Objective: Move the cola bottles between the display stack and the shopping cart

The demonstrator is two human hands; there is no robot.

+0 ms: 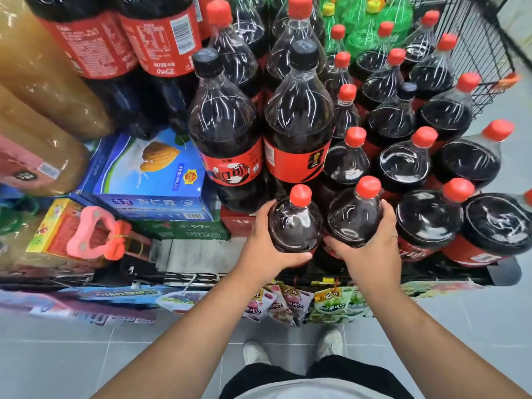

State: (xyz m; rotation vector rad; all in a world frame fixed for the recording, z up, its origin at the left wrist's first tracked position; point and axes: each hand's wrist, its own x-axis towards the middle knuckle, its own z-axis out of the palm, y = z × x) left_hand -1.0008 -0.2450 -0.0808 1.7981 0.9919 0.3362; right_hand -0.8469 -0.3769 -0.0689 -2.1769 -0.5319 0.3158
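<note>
Wraps left grip (266, 250) round 1 red-capped cola bottle (295, 223), right grip (372, 254) round its neighbour (355, 220), at the wide shoulders, likely for a steady upright lift.

Grey tiled floor (86, 355) carries a black display base (503, 273) (only its front edge shows). Red-capped cola bottles (403, 165) stand upright on it, packed touching one another. Just left, a blue carton (149, 180) lies on a green carton (184, 230).

Cola bottles (403, 165) packed touching from 12 to 3 o'clock; passage only between necks. Two taller black-capped bottles (227, 122) block 12 o'clock. Blue carton (149, 174) at 10 o'clock. Floor (86, 355) open at 6 o'clock.
</note>
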